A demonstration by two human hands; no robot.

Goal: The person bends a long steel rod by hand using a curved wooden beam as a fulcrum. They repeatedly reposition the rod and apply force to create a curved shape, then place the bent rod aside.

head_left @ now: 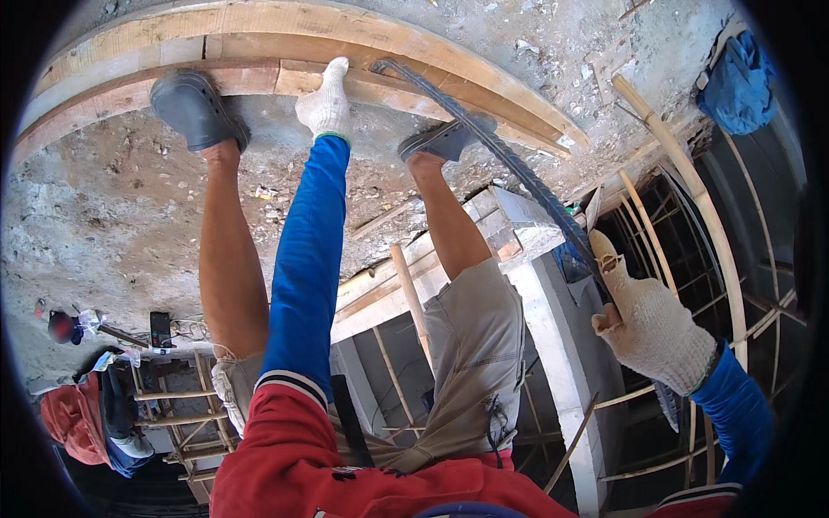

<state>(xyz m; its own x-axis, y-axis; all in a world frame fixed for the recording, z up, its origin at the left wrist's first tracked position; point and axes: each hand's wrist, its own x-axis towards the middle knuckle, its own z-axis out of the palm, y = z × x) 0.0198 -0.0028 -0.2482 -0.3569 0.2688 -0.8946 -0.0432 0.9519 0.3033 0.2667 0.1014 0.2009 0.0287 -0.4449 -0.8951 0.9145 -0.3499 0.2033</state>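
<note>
My right hand (661, 332), in a cream knit glove, is closed around a long dark ribbed metal bar (518, 164). The bar slants up to the left, and its bent end rests at the long wooden planks (380, 82). At the lower edge of these planks is my gloved left hand (324, 105), its thumb laid over the wood and its other fingers mostly hidden. The planks lie lengthwise together, with a narrow gap between them near the bar's bent end. My feet, in dark grey clogs (194, 110), stand on either side of my left hand.
Rough, debris-strewn concrete (112, 216) surrounds the planks. Below and right, the slab ends at a drop with a white concrete beam (557, 363) and bamboo poles (691, 173). A blue cloth or bag (738, 82) lies upper right; a phone-like black object (161, 330) lies left.
</note>
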